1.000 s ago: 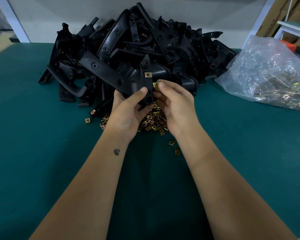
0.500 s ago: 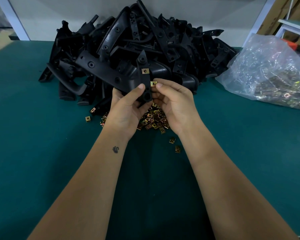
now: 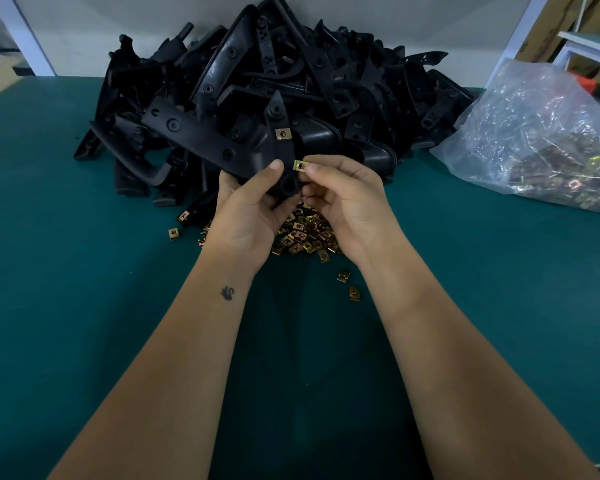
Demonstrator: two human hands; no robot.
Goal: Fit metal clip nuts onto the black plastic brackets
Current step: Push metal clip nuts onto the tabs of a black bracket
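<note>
My left hand (image 3: 248, 207) grips a black plastic bracket (image 3: 280, 150) upright above the table, thumb on its face. One brass clip nut (image 3: 282, 134) sits fitted high on the bracket's edge. My right hand (image 3: 347, 199) pinches a second clip nut (image 3: 300, 165) against the bracket's right edge, just beside my left thumb. Under both hands lies a heap of loose clip nuts (image 3: 303, 235) on the green table.
A big pile of black brackets (image 3: 267, 84) fills the back of the green table (image 3: 84, 306). A clear plastic bag (image 3: 541, 140) holding more nuts lies at the right. Stray nuts (image 3: 349, 285) lie near my right wrist, another stray nut (image 3: 173, 233) at the left.
Both hands and the bracket rose slightly. The nut in my right hand has moved in closer to the bracket's right edge.
</note>
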